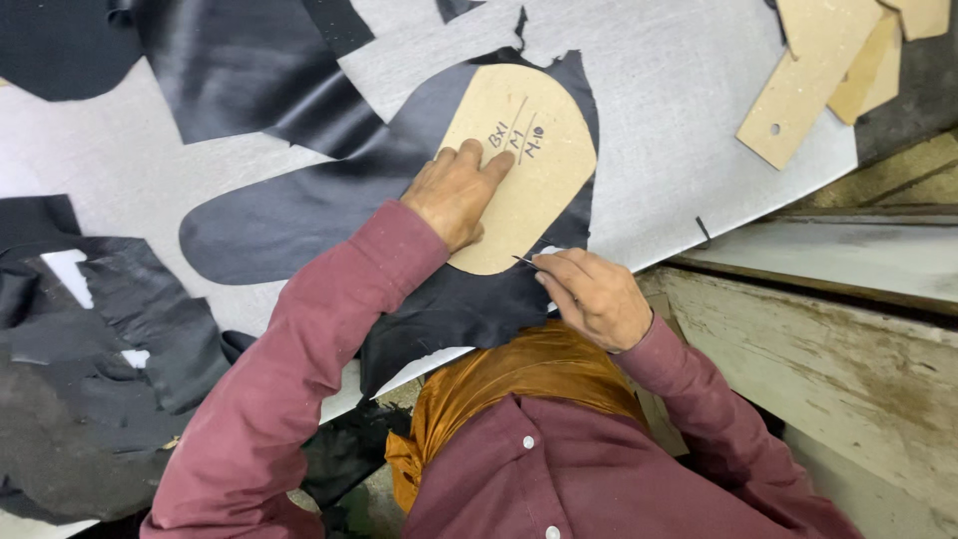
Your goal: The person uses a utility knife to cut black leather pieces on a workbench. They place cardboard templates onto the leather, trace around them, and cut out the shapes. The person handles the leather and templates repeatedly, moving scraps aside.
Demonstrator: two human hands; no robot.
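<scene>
Maroon shirt (599, 469) and an orange cloth (519, 384) at the chest lie nearest, with two maroon sleeves reaching out over the grey board (689, 100). One left hand (457, 192) lies flat, fingers stretched and close together, pressing one rounded cardboard template (529, 160) onto a black leather piece (469, 299). One right hand (591, 294) is curled, its fingertips pinching one thin blade (526, 263) whose tip meets the template's lower edge. Leather and template sit at the board's near edge, in the middle of the view. More black leather scraps (130, 339) lie to the left. At least three cardboard strips (813, 80) are stacked at the far right corner.
</scene>
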